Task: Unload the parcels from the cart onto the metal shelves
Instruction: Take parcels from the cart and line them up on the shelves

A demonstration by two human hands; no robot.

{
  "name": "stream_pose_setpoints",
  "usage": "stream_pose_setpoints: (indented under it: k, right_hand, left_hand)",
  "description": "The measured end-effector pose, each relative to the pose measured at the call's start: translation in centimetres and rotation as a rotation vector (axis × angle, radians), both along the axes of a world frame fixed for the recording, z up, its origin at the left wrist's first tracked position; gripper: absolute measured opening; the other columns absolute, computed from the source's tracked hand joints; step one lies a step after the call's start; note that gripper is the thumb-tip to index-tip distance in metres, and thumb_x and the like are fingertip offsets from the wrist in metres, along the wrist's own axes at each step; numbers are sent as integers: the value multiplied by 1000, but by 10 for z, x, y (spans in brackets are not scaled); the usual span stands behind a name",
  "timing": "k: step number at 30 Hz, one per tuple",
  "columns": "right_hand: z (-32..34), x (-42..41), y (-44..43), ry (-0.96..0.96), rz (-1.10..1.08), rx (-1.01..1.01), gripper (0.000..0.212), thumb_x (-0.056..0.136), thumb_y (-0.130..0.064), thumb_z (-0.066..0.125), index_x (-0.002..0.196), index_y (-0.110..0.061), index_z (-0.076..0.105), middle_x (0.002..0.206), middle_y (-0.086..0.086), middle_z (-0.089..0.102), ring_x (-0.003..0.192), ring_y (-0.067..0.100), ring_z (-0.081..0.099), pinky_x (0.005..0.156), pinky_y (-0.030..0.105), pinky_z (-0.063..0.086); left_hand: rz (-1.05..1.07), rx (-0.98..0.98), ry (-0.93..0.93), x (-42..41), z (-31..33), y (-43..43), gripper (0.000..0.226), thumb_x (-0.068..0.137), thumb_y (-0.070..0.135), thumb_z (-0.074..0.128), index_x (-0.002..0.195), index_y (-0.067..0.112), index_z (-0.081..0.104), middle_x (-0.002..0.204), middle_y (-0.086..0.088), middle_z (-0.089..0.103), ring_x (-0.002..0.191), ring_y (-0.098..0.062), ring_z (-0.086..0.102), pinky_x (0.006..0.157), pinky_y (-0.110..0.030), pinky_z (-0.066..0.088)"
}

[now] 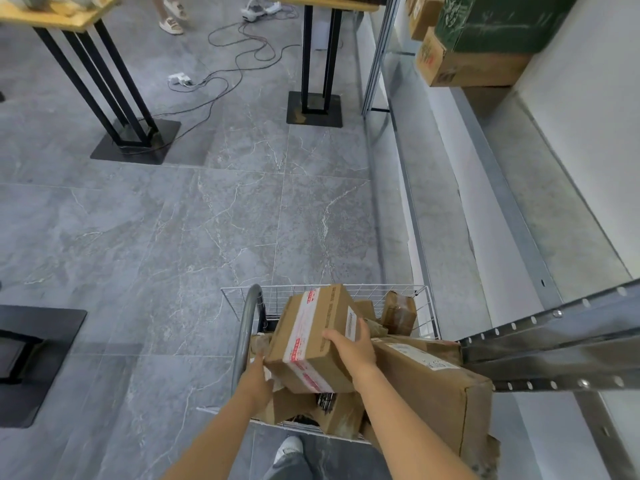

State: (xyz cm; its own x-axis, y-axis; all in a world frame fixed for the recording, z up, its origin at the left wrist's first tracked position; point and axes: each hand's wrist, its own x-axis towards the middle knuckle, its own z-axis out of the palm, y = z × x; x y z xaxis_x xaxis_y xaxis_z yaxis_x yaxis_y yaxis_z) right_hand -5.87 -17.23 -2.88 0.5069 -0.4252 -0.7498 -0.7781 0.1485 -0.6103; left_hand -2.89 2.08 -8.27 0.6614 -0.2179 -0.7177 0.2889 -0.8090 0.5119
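Cardboard box (311, 337), stiff and seemingly light, sits tilted atop the parcels (433, 386) in the cart (239, 299). Right hand (353, 348) lies flat on top; left hand (261, 379) props its near corner, fingers hidden. Opposite edges suit best.

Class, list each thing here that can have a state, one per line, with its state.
taped parcel: tilted, held between both hands above the cart's load.
left hand: at the parcel's lower left edge, fingertips hidden.
right hand: pressed flat on the parcel's upper face.
wire cart: loaded with parcels.
long parcel: lying tilted at the cart's right side.
green carton: stacked on a brown carton.
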Motion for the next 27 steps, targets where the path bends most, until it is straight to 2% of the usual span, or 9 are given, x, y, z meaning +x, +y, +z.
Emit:
stream_pose_setpoints:
  k: [2,5,9,12,16,18,20,24,27]
  right_hand:
    - [13,-1,-6,-62,-110,120,90,69,-44,76,144,-36,26,126,3,51,109,26,53,92,44,48]
    - [35,-4,-14,-81,-144,229,87,61,-53,75,138,-31,41,125,8,57,107,29,57,91,50,49]
    - [73,-24,-25,-96,-157,425,36,83,-49,62,106,-22,59,108,14,62,99,31,58,81,44,49]
    - [87,-42,-34,-121,-238,562,46,76,-51,66,104,-16,59,110,20,61,106,37,56,95,55,43]
    - [103,-63,-41,-271,-266,707,60,68,-53,66,115,-16,62,115,22,62,114,41,53,99,62,38]
    - [109,-72,-44,-386,-223,780,66,70,-53,67,125,-18,61,119,22,63,116,42,52,94,63,41]
    - [115,-81,-47,-474,-188,837,76,64,-51,73,130,-17,58,127,24,59,122,44,49,94,67,41]
    - [133,-91,-50,-549,-211,899,64,77,-45,64,132,-12,56,134,26,54,126,46,46,98,69,37]
    - [145,-98,-53,-577,-237,857,53,85,-35,57,132,-11,56,127,24,58,123,43,49,93,61,45]
  left_hand:
    - [170,-12,-26,-2,7,2,62,97,4,44,149,9,10,140,-17,44,122,-29,47,97,-33,38]
    - [330,-52,-30,-5,19,9,45,100,19,42,140,1,34,134,-19,50,121,-35,50,98,-34,38]
    - [614,-369,188,-7,52,1,45,99,40,41,119,3,55,118,-16,59,107,-32,56,96,-40,44]
    - [733,-616,410,-13,84,-8,48,91,57,45,106,14,59,116,-15,60,111,-33,55,92,-45,47]
    - [789,-925,646,-19,129,-21,61,79,63,53,113,13,61,103,-19,66,94,-34,60,72,-48,55]
    - [808,-1015,729,-19,148,-30,71,71,63,60,123,16,55,119,-18,56,107,-40,57,84,-57,50]
    - [768,-1061,789,-18,165,-37,80,67,63,64,132,19,49,128,-16,48,116,-42,49,97,-62,36]
    - [580,-1136,850,-20,198,-45,82,70,72,54,132,18,53,135,-23,51,127,-46,41,102,-71,23]
    - [516,-1152,804,-28,223,-48,80,71,74,48,126,16,57,131,-24,54,126,-45,42,98,-73,27]
